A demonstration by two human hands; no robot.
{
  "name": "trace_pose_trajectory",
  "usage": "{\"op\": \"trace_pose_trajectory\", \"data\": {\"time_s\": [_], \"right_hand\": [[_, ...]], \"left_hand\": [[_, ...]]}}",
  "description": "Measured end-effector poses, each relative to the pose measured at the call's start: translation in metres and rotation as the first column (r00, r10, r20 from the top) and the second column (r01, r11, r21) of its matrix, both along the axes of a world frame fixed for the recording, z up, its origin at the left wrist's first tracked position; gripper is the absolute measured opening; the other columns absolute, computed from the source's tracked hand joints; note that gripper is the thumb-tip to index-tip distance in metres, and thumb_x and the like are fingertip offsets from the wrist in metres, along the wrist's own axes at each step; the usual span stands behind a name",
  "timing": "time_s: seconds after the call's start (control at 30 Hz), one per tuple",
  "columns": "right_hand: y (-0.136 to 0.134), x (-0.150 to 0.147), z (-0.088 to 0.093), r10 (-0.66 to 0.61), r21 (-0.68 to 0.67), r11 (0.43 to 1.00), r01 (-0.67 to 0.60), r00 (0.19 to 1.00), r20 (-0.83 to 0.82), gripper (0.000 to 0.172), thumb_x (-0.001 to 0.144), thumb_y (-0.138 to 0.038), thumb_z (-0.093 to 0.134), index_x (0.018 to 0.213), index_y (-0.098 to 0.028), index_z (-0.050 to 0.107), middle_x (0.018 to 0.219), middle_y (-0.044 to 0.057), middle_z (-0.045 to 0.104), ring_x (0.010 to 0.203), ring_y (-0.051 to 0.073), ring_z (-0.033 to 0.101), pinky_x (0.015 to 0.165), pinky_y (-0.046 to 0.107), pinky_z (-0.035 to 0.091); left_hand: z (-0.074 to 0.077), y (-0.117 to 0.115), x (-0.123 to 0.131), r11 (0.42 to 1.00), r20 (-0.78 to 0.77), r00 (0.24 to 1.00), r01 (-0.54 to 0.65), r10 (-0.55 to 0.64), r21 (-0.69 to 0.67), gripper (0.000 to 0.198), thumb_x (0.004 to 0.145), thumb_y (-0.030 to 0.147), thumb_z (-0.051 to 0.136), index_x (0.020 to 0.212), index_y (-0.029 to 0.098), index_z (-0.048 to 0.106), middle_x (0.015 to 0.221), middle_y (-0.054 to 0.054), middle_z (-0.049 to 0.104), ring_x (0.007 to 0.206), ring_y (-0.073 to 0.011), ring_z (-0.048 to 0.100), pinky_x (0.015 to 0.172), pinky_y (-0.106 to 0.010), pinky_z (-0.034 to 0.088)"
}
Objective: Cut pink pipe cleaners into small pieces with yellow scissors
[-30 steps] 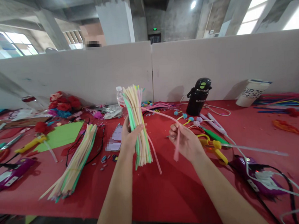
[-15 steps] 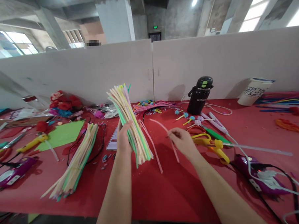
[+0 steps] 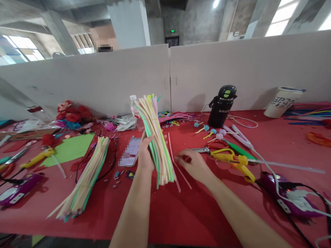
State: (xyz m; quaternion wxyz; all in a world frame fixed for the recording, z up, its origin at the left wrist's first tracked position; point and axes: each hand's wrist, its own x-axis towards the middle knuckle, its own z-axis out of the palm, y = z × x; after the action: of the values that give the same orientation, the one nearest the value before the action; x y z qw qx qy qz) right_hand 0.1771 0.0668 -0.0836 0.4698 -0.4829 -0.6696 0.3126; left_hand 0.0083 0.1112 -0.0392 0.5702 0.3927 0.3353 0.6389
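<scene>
My left hand (image 3: 147, 154) is closed around a thick bundle of pipe cleaners (image 3: 158, 146), cream, green, yellow and lilac, tilted above the red table. My right hand (image 3: 194, 164) is just right of the bundle, its thumb and fingertips together at the bend of a single pink pipe cleaner (image 3: 183, 176). A second pink pipe cleaner (image 3: 178, 185) lies beneath, mostly hidden by the bundle. Farther left rests another bundle of pipe cleaners (image 3: 87, 178) in similar colours. A phone (image 3: 131, 153) lies beside my left hand.
Scissors (image 3: 202, 149) and a yellow glue gun (image 3: 235, 160) lie right of my right hand. Cables run from a purple power strip (image 3: 289, 195). A black bottle (image 3: 222, 107) stands at the back near a white cup (image 3: 282, 101). Another glue gun (image 3: 36, 157) lies left, by green paper (image 3: 70, 150).
My left hand and its bundle have moved right, uncovering a plastic bottle and more of the phone. My right hand has moved left with the pink pipe cleaner, closer to the bundle.
</scene>
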Motion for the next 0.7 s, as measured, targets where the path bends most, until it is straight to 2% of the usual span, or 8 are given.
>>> {"op": "trace_pose_trajectory", "data": {"time_s": [0.13, 0.23, 0.33, 0.53, 0.7], "right_hand": [[-0.006, -0.004, 0.016, 0.022, -0.021, 0.999, -0.030, 0.950, -0.311, 0.028, 0.084, -0.039, 0.059, 0.103, -0.020, 0.065, 0.098, 0.006, 0.068, 0.087, 0.019, 0.062, 0.076, 0.030, 0.049], [-0.009, -0.007, 0.019, 0.020, -0.054, 0.998, -0.043, 0.928, -0.372, 0.039, 0.078, -0.039, 0.067, 0.110, -0.020, 0.060, 0.106, 0.007, 0.066, 0.091, 0.020, 0.062, 0.079, 0.031, 0.050], [-0.007, -0.005, 0.018, -0.051, -0.097, 0.995, 0.011, 0.909, -0.414, 0.039, 0.075, -0.040, 0.070, 0.106, -0.019, 0.060, 0.102, 0.007, 0.067, 0.087, 0.020, 0.063, 0.076, 0.032, 0.051], [-0.001, 0.003, 0.018, -0.026, -0.225, 0.959, -0.174, 0.734, -0.678, 0.034, 0.077, -0.044, 0.067, 0.102, -0.021, 0.064, 0.100, 0.006, 0.070, 0.087, 0.023, 0.065, 0.073, 0.032, 0.052], [0.003, 0.005, 0.012, -0.139, -0.318, 0.936, -0.150, 0.673, -0.726, 0.036, 0.067, -0.043, 0.074, 0.095, -0.021, 0.067, 0.090, 0.006, 0.073, 0.079, 0.025, 0.068, 0.065, 0.033, 0.053]], "left_hand": [[-0.004, -0.004, 0.016, 0.992, 0.019, 0.992, 0.124, -0.124, 0.014, 0.056, 0.074, 0.032, 0.056, 0.129, 0.025, 0.048, 0.107, -0.005, 0.067, 0.085, -0.0196, 0.066, 0.073, -0.032, 0.052], [-0.008, -0.008, 0.031, 0.983, 0.019, 0.982, 0.185, -0.185, 0.004, 0.061, 0.071, 0.024, 0.061, 0.131, 0.026, 0.048, 0.110, -0.004, 0.066, 0.092, -0.0202, 0.065, 0.080, -0.032, 0.051], [-0.013, -0.010, 0.040, 0.974, 0.006, 0.975, 0.224, -0.224, -0.023, 0.056, 0.072, 0.024, 0.062, 0.127, 0.024, 0.052, 0.111, -0.005, 0.066, 0.095, -0.0208, 0.064, 0.083, -0.032, 0.050], [-0.015, -0.007, 0.034, 0.971, 0.033, 0.974, 0.228, -0.226, -0.067, 0.040, 0.072, 0.028, 0.065, 0.111, 0.020, 0.063, 0.095, -0.005, 0.070, 0.090, -0.0226, 0.066, 0.081, -0.034, 0.051], [-0.013, -0.005, 0.030, 0.963, 0.077, 0.964, 0.259, -0.253, -0.076, 0.037, 0.071, 0.030, 0.068, 0.105, 0.018, 0.064, 0.095, -0.006, 0.070, 0.085, -0.0221, 0.067, 0.077, -0.034, 0.052]]}}
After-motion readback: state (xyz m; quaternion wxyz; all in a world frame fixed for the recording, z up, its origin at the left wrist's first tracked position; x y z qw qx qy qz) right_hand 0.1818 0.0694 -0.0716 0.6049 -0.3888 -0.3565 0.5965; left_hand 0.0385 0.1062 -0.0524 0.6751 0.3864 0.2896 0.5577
